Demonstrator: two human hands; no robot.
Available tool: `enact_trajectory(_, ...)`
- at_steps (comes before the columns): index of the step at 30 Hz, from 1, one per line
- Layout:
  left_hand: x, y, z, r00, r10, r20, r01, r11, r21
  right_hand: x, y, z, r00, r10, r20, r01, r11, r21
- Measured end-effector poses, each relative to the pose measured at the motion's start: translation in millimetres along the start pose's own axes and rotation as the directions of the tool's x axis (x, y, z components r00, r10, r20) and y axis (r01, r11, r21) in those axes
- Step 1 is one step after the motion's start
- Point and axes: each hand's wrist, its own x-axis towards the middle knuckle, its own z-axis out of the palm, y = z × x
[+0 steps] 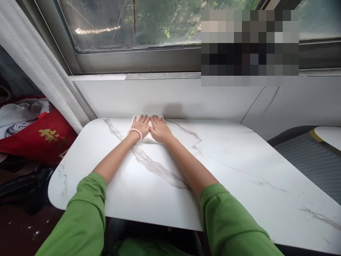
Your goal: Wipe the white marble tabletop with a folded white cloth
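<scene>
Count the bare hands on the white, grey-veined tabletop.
2. The left hand, wearing a pink coiled bracelet, lies flat on a white cloth-like pad at the far edge of the tabletop; the right hand lies beside it on the same pad. None appears hidden.

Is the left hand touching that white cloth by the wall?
Touching. The head view shows the left hand lying flat on the white cloth, with cloth showing around its edges.

I'm standing in what looks like a train carriage: a table (234, 153) is jutting below a curtain-flanked window (170, 21).
</scene>
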Motion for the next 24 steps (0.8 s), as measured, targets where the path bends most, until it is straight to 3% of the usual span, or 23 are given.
enact_trajectory(4, -15, 5, -1.8, 1.0, -0.01, 0.021, 0.01, 1.0, 0.009, -13, -8, -3, 1.0, -0.006, 0.017, 0.006, 1.0, -0.016)
enact_trajectory(9, -55, 12, -5.6, 0.996, 0.079, 0.027, -0.081, 0.995, 0.058, -52, -33, -10, 1.0, -0.003, 0.006, 0.003, 0.999, -0.049)
enact_trajectory(15, -131, 23, -16.3, 0.985, 0.172, 0.029, -0.174, 0.981, 0.087, -116, -72, -26, 0.993, -0.116, 0.022, 0.117, 0.991, -0.072)
enact_trajectory(20, -199, 33, -27.7, 0.983, 0.18, -0.042, -0.176, 0.98, 0.09, -154, -96, -51, 0.935, -0.353, 0.038, 0.353, 0.936, 0.009)
enact_trajectory(24, -252, 37, -39.0, 0.974, 0.22, -0.051, -0.215, 0.973, 0.087, -185, -119, -63, 0.903, -0.429, 0.034, 0.419, 0.895, 0.155)
